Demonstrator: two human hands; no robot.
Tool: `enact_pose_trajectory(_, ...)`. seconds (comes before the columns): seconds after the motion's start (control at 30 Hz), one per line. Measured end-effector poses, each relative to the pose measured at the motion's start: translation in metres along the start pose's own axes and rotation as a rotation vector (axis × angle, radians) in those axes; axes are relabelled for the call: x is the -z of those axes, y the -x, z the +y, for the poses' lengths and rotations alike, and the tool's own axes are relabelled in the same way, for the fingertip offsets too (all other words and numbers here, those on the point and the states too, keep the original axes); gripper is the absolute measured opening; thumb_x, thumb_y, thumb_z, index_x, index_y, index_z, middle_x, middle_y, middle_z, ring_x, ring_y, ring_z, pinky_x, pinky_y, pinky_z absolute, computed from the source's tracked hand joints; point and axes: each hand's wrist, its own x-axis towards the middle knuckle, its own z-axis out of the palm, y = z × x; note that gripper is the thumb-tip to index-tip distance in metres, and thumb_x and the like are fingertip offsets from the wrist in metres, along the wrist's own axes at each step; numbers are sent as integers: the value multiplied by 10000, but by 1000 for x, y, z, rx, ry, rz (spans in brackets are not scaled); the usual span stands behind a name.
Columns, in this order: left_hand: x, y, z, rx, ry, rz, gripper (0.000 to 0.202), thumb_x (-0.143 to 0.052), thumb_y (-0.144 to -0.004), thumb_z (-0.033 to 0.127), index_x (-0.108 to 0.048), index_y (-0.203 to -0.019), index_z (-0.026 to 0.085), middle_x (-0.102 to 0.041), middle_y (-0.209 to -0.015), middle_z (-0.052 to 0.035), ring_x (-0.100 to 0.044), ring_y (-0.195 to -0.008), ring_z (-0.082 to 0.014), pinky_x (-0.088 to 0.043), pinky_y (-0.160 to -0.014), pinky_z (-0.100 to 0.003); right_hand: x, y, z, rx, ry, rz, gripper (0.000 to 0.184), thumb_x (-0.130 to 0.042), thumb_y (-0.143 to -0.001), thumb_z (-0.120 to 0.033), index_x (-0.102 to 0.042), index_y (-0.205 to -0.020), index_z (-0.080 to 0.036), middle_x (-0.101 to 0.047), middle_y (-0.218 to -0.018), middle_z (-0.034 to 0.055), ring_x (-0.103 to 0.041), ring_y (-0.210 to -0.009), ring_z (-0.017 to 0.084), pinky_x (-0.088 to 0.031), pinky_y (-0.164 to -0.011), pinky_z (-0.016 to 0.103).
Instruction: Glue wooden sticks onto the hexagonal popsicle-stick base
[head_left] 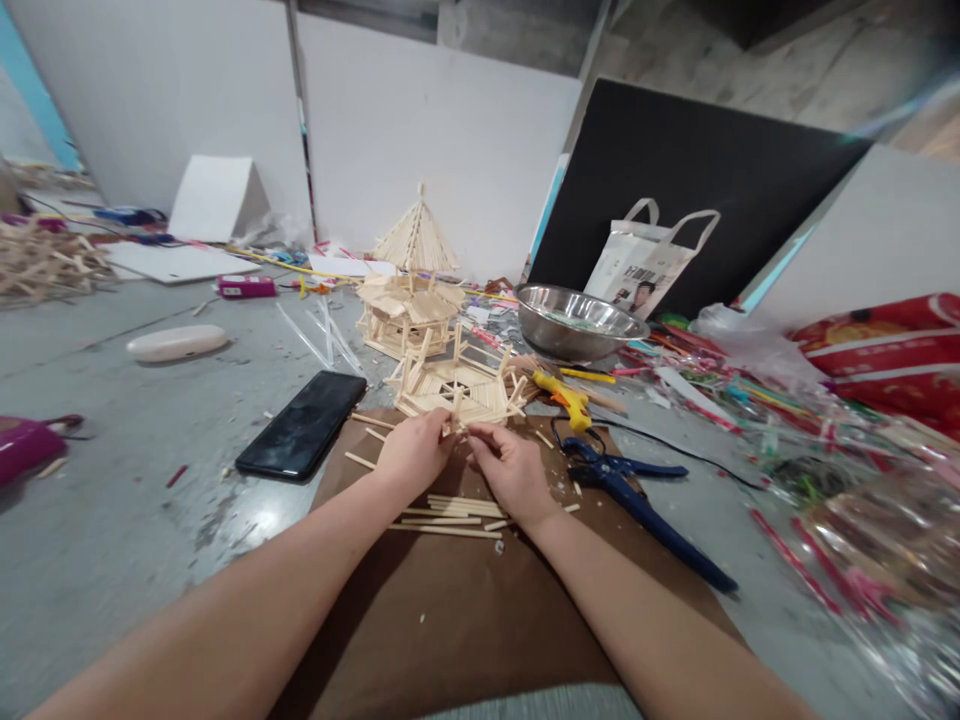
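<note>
A flat hexagonal frame of thin wooden sticks (459, 388) lies at the far edge of a brown sheet (457, 610). My left hand (414, 452) and my right hand (508, 468) meet at its near edge, fingers pinched together on a stick there. Loose wooden sticks (450, 515) lie on the sheet just under my wrists. Behind the frame stands a finished stick pagoda with a pointed roof (410, 285).
A black phone (304, 424) lies left of the sheet. A yellow glue gun (564, 397) and blue-handled cutters (637, 495) lie to the right. A steel bowl (574, 320), a paper bag (646, 262) and plastic-wrapped packs (847, 470) fill the right side. A white oval case (177, 342) rests far left.
</note>
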Motion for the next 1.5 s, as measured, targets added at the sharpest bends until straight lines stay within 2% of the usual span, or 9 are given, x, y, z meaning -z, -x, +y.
enact_pose_trajectory(0.67, 0, 0, -1, -23, 2, 9, 207, -399, -755, 327, -497, -879, 194, -618, -768, -39, -566, -738, -179, -372, -590, -245, 0, 0, -1, -9, 2, 6, 247, -445, -753, -312, -563, -936, -197, -625, -884, 36, -609, -681, 141, -491, -638, 251)
enact_pose_trajectory(1.5, 1, 0, 1, 23, 4, -12, 244, -379, -756, 355, -467, -919, 197, -613, -747, -41, -569, -698, -175, -370, -575, -242, 0, 0, -5, -16, -53, 19, 243, -459, -740, -307, -554, -927, -185, -623, -864, 40, -606, -674, 138, -495, -616, 248)
